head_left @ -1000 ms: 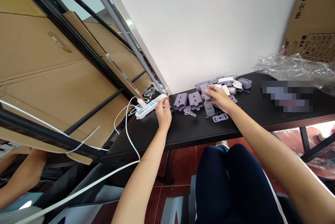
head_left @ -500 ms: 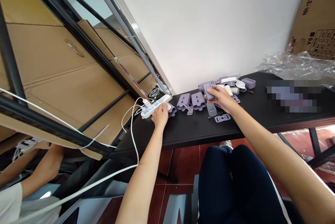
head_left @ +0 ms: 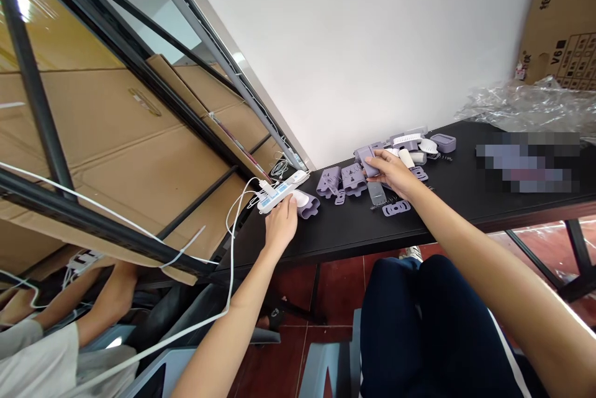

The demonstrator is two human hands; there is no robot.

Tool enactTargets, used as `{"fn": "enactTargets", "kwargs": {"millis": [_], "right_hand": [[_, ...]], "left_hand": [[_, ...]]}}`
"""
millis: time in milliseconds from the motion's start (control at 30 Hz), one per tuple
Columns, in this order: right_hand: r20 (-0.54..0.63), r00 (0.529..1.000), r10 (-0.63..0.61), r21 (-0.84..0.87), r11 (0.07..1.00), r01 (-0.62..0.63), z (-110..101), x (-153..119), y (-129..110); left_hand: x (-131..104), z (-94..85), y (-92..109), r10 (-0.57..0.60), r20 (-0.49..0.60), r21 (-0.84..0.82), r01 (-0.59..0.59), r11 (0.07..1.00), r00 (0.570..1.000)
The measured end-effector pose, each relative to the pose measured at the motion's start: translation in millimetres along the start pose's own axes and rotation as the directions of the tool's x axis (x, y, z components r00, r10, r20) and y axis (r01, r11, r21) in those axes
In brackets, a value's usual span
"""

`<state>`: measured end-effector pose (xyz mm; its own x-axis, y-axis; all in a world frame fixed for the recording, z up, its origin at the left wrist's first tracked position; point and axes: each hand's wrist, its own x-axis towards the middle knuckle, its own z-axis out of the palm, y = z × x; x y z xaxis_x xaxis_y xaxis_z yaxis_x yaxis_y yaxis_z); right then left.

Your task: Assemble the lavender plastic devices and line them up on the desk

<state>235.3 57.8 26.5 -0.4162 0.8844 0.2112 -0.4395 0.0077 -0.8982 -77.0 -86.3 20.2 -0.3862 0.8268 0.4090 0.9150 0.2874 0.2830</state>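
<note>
My left hand is at the front edge of a white power strip, fingers partly stretched out and nothing visible in them. Just right of its fingertips, a smooth white piece sits against a purple ribbed housing. My right hand grips a purple block-shaped part between thumb and fingers, held above the table. Below that hand are a clear plastic piece with dark bristles and a flat purple slotted plate. Two more purple housings stand between my hands.
White brush heads and a purple tray lie on the black table. Clear plastic wrap covers its right end. A white cable crosses my left arm. Another person's arm shows at lower left.
My left hand has drawn back toward me and slightly left, uncovering the white piece and purple housing. My right hand still holds the purple part in nearly the same place. The view has shifted slightly.
</note>
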Motion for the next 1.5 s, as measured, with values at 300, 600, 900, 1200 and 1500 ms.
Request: {"fn": "enactTargets", "kwargs": {"millis": [300, 600, 900, 1200, 1500], "right_hand": [[0.0, 1.0, 0.02, -0.019, 1.0, -0.02, 1.4, -2.2, -4.8], [-0.01, 1.0, 0.016, -0.013, 1.0, -0.017, 1.1, -0.5, -2.3], [-0.093, 0.994, 0.05, 0.018, 0.999, -0.048, 1.2, 0.7, -4.7], [-0.073, 0.997, 0.026, 0.108, 0.994, -0.018, -4.6, 3.6, -1.3], [-0.047, 0.996, 0.073, 0.077, 0.995, -0.07, -2.6, 1.5, -1.3]], "left_hand": [[68.7, -7.9, -45.4, 0.205, 0.427, -0.089, -0.185, 0.979, 0.881], [55.1, -0.9, -44.2, 0.156, 0.474, -0.071, -0.139, 0.988, 0.867], [45.7, 19.6, -15.5, 0.241, 0.381, -0.146, -0.199, 0.969, 0.893], [2.9, 43.3, -2.8, 0.183, -0.051, -0.393, -0.188, 0.9, 0.982], [-9.1, 45.2, 5.0, 0.275, -0.269, -0.304, -0.352, 0.885, 0.923]]}}
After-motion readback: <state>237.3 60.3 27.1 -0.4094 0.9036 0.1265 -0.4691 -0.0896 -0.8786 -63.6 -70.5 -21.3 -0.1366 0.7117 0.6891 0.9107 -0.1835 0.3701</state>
